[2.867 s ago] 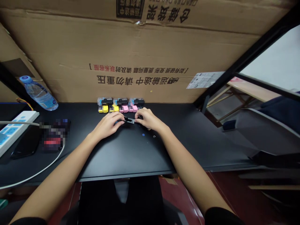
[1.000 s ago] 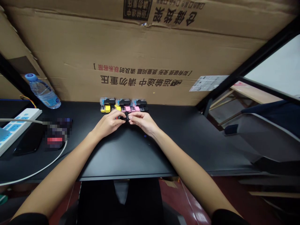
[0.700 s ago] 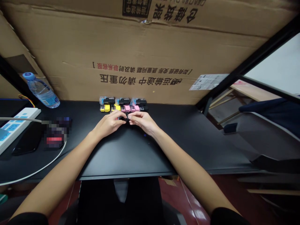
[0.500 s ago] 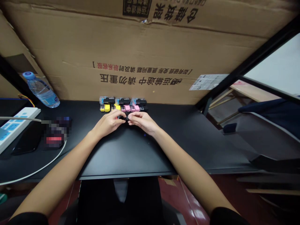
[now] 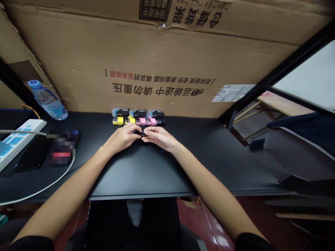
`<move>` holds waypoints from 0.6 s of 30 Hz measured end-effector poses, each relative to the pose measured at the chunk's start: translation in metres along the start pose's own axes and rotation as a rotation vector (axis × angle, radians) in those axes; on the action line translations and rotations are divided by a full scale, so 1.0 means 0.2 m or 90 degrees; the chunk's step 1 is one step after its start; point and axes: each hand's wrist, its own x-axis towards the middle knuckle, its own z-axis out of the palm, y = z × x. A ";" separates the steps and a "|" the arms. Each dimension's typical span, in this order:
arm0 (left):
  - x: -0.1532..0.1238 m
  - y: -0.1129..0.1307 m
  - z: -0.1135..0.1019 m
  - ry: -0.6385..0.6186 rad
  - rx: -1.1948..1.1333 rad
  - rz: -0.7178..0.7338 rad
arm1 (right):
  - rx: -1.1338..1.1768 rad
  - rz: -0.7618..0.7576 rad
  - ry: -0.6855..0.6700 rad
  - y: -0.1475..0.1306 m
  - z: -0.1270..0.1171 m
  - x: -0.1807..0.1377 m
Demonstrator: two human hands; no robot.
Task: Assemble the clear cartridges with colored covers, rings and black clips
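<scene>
Between my two hands, low over the black table (image 5: 125, 177), is a small black piece (image 5: 142, 130) whose exact kind I cannot make out. My left hand (image 5: 124, 137) pinches it from the left, thumb and fingers closed. From the right, my right hand (image 5: 160, 137) grips it between thumb and fingertips. A bit of red shows by the left fingertips. Just beyond the hands sit small clear-and-black cases in rows, with yellow blocks (image 5: 118, 120) on the left and pink blocks (image 5: 151, 121) on the right. My hands partly cover the nearest ones.
A cardboard sheet (image 5: 162, 52) stands along the table's back. At the left are a water bottle (image 5: 48, 101), a white power strip (image 5: 22, 136), a black phone (image 5: 32, 157), a blurred-out item (image 5: 62, 150) and a white cable (image 5: 52, 186). A small blue bit (image 5: 162, 151) lies near my right wrist.
Both hands stay in nearly the same place around the black piece, with only a slight shift of the fingers. The whole view has moved a little.
</scene>
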 end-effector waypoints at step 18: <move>0.00 0.00 0.01 0.026 0.034 0.053 | 0.095 -0.018 0.064 0.01 0.03 0.01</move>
